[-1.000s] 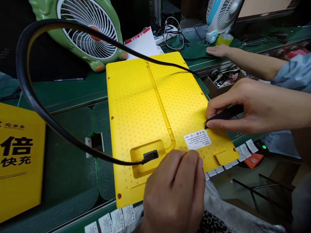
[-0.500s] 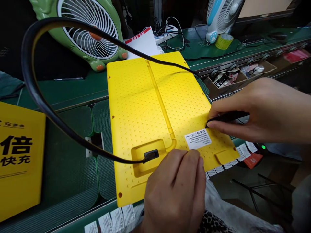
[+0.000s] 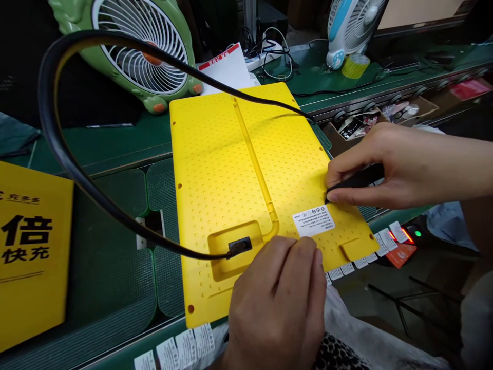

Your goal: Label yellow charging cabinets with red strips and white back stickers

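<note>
Two hands, barely shifted, on the yellow panel [image 3: 231,169]: left hand [image 3: 279,303], fingers together, curled over its near edge; right hand [image 3: 385,164] pinching a black tool [image 3: 354,180] at its right edge.

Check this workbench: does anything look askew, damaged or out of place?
The black cable stands out: plugged into the recess of the yellow panel, it arches high over the bench in a big loop instead of lying in the groove. The right hand pinches a black tool beside the squarely set white label; nothing looks damaged.
</note>
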The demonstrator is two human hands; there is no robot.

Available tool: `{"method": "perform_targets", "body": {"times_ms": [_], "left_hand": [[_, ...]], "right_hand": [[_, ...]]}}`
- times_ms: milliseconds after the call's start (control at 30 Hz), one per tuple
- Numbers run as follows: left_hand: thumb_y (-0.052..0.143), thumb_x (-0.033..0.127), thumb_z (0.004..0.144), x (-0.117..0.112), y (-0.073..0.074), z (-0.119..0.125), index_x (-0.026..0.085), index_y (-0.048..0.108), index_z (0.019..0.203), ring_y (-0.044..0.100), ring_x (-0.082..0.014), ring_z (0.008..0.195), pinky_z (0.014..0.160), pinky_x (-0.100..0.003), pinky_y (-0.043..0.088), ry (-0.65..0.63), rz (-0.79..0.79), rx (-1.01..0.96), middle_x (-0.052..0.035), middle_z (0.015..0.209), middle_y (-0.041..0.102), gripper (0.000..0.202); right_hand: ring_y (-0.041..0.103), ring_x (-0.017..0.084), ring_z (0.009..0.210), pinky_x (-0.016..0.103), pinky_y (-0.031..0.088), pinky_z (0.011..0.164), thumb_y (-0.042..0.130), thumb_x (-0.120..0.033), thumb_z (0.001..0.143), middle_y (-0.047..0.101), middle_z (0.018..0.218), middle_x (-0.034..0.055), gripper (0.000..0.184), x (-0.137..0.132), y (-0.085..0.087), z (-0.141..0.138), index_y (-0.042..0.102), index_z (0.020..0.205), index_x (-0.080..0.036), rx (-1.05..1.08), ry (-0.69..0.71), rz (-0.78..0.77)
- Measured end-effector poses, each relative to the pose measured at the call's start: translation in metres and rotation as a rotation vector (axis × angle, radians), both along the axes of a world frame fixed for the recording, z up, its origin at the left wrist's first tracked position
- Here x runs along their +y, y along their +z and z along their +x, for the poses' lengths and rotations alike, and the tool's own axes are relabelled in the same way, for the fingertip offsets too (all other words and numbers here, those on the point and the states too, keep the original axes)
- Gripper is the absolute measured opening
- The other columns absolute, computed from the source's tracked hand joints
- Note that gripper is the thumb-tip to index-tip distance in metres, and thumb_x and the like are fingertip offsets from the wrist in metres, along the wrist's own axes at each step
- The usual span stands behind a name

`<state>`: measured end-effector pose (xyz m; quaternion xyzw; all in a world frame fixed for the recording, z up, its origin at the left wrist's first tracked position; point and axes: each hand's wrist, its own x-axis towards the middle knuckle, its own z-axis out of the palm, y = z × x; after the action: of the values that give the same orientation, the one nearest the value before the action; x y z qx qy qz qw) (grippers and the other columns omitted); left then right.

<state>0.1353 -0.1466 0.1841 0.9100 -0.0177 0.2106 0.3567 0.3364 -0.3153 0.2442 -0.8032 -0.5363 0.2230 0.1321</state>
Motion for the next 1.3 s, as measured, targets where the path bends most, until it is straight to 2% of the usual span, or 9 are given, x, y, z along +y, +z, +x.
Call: {"method": "perform_targets", "body": {"times_ms": [167, 433, 800, 1033, 1300], "left_hand": [[0.063, 0.011, 0.096, -0.001, -0.001, -0.001, 0.022, 0.069, 0.094, 0.059, -0.0072, 0.067, 0.068, -0.018, 0.047, 0.006, 0.004, 0.002, 0.0046, 0.079, 0.066, 0.013], [0.063, 0.011, 0.097, 0.000, 0.000, 0.000, 0.022, 0.069, 0.095, 0.060, -0.0071, 0.067, 0.067, -0.018, 0.048, 0.007, 0.004, 0.015, 0.0044, 0.080, 0.067, 0.012], [0.063, 0.011, 0.097, -0.001, 0.000, 0.000, 0.021, 0.069, 0.095, 0.059, -0.0070, 0.068, 0.068, -0.018, 0.047, 0.002, 0.000, 0.006, 0.0045, 0.080, 0.066, 0.012], [0.063, 0.011, 0.096, 0.000, 0.001, 0.000, 0.021, 0.069, 0.095, 0.059, -0.0071, 0.066, 0.067, -0.019, 0.047, 0.013, 0.004, 0.001, 0.0043, 0.079, 0.066, 0.012], [0.063, 0.010, 0.096, 0.000, 0.001, 0.000, 0.021, 0.069, 0.096, 0.059, -0.0068, 0.067, 0.066, -0.018, 0.047, 0.006, 0.003, -0.001, 0.0039, 0.080, 0.066, 0.012]], "right_hand": [[0.047, 0.009, 0.054, 0.027, 0.035, 0.051, 0.064, -0.033, 0.098, 0.060, 0.068, -0.0044, 0.025, 0.001, -0.003, 0.006, 0.068, 0.077, -0.020, 0.141, -0.012, -0.008], [0.046, 0.009, 0.055, 0.026, 0.036, 0.050, 0.065, -0.034, 0.097, 0.056, 0.065, -0.0045, 0.027, 0.001, -0.003, 0.005, 0.066, 0.075, -0.019, 0.237, -0.046, -0.014], [0.051, 0.011, 0.055, 0.031, 0.032, 0.051, 0.061, -0.034, 0.096, 0.063, 0.070, -0.0023, 0.024, -0.002, -0.001, -0.005, 0.069, 0.078, -0.020, -0.026, -0.056, 0.022], [0.039, 0.011, 0.046, 0.031, 0.025, 0.047, 0.059, -0.036, 0.096, 0.056, 0.059, -0.0029, 0.025, -0.001, 0.004, -0.013, 0.074, 0.081, -0.022, -0.142, -0.040, 0.035], [0.036, 0.013, 0.044, 0.036, 0.022, 0.054, 0.061, -0.036, 0.096, 0.054, 0.056, -0.0019, 0.022, -0.004, 0.002, -0.016, 0.073, 0.082, -0.024, -0.186, -0.049, 0.043]]}}
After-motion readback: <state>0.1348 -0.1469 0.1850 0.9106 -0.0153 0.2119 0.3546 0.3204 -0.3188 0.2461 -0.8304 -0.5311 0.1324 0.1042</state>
